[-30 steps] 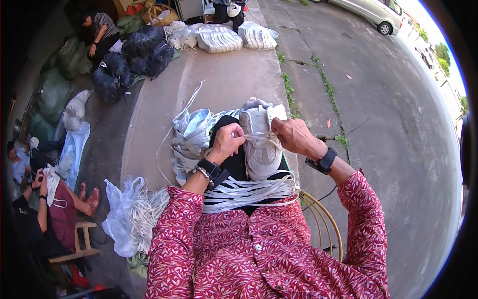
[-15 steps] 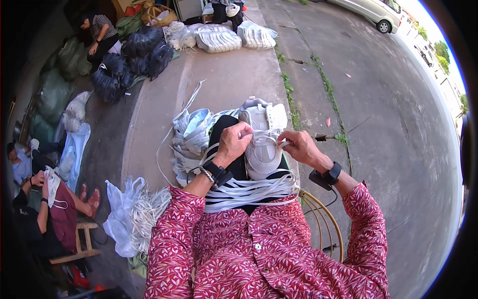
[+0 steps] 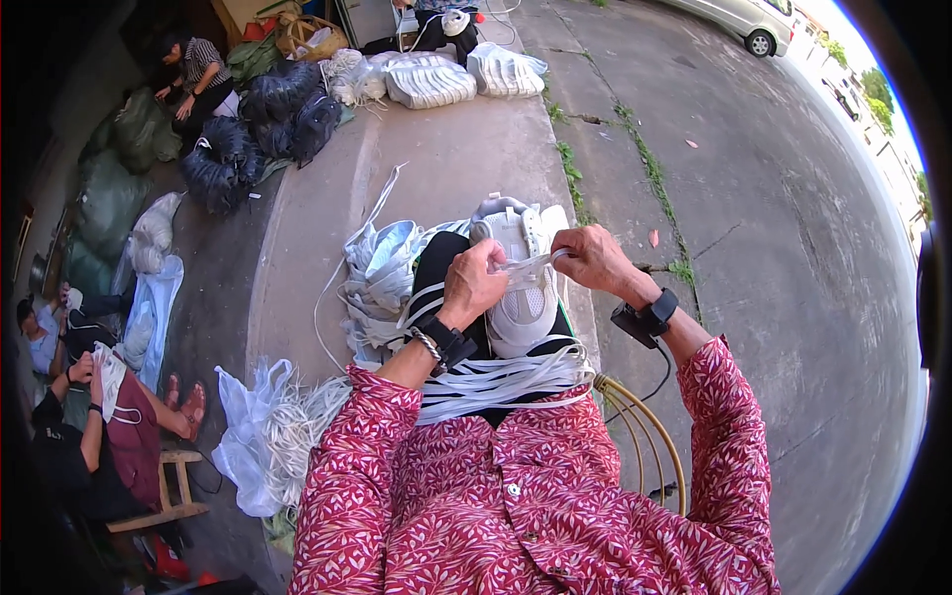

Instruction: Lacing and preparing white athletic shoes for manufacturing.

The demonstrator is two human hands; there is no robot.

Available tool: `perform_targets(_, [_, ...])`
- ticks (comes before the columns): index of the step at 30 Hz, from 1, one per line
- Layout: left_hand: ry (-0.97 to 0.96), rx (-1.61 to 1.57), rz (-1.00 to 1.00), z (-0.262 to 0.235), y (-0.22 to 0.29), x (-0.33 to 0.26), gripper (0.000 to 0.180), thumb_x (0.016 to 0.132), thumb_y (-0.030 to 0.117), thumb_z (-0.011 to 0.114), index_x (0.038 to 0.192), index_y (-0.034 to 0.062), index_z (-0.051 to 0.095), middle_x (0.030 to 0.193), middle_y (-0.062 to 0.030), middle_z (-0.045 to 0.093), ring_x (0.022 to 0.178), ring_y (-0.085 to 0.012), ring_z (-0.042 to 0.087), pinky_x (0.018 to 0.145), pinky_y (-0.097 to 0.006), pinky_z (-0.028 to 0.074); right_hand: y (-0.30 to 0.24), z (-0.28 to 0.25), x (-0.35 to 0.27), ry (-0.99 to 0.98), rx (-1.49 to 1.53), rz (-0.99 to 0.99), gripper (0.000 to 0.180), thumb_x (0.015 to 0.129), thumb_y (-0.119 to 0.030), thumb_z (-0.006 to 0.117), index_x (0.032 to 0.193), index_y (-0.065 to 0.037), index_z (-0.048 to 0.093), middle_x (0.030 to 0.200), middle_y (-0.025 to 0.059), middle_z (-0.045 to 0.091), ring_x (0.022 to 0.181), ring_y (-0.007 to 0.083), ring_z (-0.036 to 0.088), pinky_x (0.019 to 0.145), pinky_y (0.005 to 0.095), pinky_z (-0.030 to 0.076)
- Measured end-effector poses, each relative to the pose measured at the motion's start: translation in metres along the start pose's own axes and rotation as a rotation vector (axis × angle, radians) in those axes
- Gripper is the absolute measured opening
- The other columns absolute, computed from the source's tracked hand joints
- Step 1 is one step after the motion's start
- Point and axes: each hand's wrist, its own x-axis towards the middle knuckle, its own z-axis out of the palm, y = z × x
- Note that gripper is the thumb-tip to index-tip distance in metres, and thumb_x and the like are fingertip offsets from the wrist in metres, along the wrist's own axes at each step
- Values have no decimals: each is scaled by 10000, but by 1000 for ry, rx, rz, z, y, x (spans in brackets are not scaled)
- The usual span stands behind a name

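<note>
A white and pale grey sneaker upper (image 3: 523, 322) lies across my lap, its rounded toe pointing toward me. Over its lacing area, my left hand (image 3: 476, 283) pinches a white shoelace (image 3: 531, 266). My right hand (image 3: 595, 260) grips the lace at the shoe's right side, so the strand runs taut between both hands. Fingertips and the eyelets beneath are partly hidden. Many loose white laces (image 3: 496, 385) lie across my thighs, just below the toe.
Left of my leg sits a heap of pale shoe uppers (image 3: 382, 283). A plastic bag (image 3: 248, 446) stands beside bundled laces (image 3: 297, 436). A rattan hoop seat (image 3: 645, 421) is at my right. Co-workers sit at left; wrapped bundles (image 3: 431, 81) lie ahead.
My right hand has moved up and slightly right, drawing the lace across the shoe. My left hand stays near the lacing, its back turned more upward.
</note>
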Motion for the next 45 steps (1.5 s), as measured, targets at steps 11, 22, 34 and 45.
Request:
perform_targets(11, [-430,-301,-336,-55,-31,-8,248,853,210,562,700,15,572,499,-10,509,340,-87,458,286,-216,295,3,-3,16,-112,89,34,177,645,-127,597,754,6,638,597,128,562,537,221,528,537,338,427])
perform_targets(22, [-195,-374,-582,-103,-102,-50,241,849,183,548,658,37,554,486,6,466,338,-79,415,298,-216,289,11,22,31,-241,486,146,125,752,-104,599,818,-30,675,622,-33,566,538,52,454,486,226,368])
perform_targets(34, [-95,-334,-606,-121,-150,-60,245,838,202,586,642,58,556,475,10,464,336,-83,430,297,-215,291,32,13,14,-178,315,164,155,746,-120,597,812,1,668,654,-1,588,574,69,521,512,239,416])
perform_targets(45, [63,-812,-421,-89,-49,-20,457,883,196,537,1281,16,406,714,-45,559,514,-115,539,408,-208,404,46,-92,-32,51,1135,340,296,887,-75,484,1175,-10,466,749,-7,534,630,87,530,585,205,445])
